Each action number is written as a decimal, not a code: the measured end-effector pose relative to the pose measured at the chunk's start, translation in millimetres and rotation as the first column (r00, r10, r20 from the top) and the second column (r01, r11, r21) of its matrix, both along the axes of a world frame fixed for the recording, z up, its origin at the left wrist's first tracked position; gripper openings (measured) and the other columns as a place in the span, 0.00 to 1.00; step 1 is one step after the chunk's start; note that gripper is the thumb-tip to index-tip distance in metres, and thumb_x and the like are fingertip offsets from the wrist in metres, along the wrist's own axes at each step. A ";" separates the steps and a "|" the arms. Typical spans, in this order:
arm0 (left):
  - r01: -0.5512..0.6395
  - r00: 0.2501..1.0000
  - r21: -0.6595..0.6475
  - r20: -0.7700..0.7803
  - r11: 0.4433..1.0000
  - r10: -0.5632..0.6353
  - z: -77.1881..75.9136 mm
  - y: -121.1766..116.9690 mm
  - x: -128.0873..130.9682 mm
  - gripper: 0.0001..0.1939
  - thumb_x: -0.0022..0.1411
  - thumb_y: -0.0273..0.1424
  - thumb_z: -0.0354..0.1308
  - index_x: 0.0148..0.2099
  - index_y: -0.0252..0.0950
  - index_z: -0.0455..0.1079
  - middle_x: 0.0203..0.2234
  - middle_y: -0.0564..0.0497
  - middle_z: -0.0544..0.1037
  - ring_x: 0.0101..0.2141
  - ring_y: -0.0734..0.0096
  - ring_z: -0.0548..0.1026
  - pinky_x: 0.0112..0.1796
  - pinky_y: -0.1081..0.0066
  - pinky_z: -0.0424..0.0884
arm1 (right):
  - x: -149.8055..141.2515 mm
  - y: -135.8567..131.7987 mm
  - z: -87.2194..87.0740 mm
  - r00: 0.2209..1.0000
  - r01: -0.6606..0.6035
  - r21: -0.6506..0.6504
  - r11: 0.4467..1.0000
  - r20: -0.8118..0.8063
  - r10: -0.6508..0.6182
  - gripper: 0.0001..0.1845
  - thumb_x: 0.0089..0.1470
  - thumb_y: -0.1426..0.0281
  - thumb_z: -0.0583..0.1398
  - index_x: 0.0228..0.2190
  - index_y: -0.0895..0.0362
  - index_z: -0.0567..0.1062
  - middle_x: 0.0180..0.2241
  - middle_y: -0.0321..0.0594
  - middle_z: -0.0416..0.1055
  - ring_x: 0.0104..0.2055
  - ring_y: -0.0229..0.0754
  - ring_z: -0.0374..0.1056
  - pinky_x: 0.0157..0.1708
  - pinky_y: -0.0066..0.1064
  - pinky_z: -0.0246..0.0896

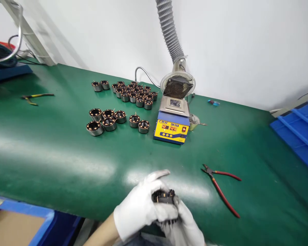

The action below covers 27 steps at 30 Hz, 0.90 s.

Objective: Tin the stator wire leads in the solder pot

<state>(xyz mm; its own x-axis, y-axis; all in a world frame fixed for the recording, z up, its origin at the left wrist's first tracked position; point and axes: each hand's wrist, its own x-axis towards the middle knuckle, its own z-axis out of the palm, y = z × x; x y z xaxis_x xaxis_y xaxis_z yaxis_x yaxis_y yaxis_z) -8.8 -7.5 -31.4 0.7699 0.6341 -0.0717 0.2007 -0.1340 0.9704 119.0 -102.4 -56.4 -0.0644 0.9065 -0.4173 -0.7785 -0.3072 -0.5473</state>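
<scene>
Near the table's front edge, both white-gloved hands are closed on a motor stator (165, 197) with black ends and copper windings. My left hand (137, 206) wraps round it from the left, its index finger stretched out above. Pressed to the stator's right side are the fingers of my right hand (191, 220), which is partly blurred. The gloves hide much of the stator's body. On the green table to the right lie red-handled cutting pliers (219, 186), jaws and handles spread.
A yellow and blue solder pot (171, 128) stands under a fume hood (178, 83) with a flexible duct. Several stators (109, 121) are grouped left of it, more behind. Yellow-handled pliers (37, 96) lie far left. Blue crates flank the table: right (297, 136), front left (38, 206).
</scene>
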 end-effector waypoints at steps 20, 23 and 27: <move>-0.325 0.932 -0.399 0.016 0.857 0.361 -8.1 -10.7 25.3 0.09 0.49 0.31 0.59 0.35 0.38 0.77 0.30 0.51 0.80 0.34 0.63 0.76 0.38 0.71 0.71 | -4.7 1.4 -16.9 0.957 0.087 -0.031 0.996 -0.274 -0.092 0.10 0.47 0.63 0.67 0.34 0.52 0.79 0.35 0.37 0.78 0.36 0.38 0.73 0.33 0.28 0.67; -0.409 0.831 -0.600 0.068 0.687 0.553 -7.1 -10.1 35.2 0.08 0.47 0.34 0.61 0.31 0.36 0.76 0.23 0.51 0.79 0.28 0.66 0.76 0.32 0.72 0.71 | -5.4 0.4 -16.7 0.966 0.100 -0.023 0.995 -0.239 -0.102 0.11 0.47 0.64 0.67 0.35 0.53 0.79 0.33 0.37 0.77 0.33 0.37 0.72 0.32 0.27 0.67; -0.506 0.567 -0.724 0.129 0.468 0.813 -13.8 -0.6 20.9 0.18 0.47 0.41 0.65 0.38 0.35 0.72 0.22 0.53 0.77 0.29 0.69 0.76 0.37 0.71 0.72 | -2.8 2.4 -8.5 0.960 0.022 -0.017 1.000 -0.279 -0.026 0.22 0.45 0.58 0.67 0.41 0.55 0.77 0.38 0.44 0.77 0.35 0.42 0.73 0.29 0.28 0.65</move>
<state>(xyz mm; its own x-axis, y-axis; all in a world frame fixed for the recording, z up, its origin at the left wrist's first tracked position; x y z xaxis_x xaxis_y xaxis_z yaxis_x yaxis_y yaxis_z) 12.1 -8.1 -45.2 0.1624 0.8981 -0.4086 -0.4486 0.4361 0.7801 116.2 -99.9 -64.9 -0.1582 0.9035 -0.3984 -0.9072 -0.2923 -0.3027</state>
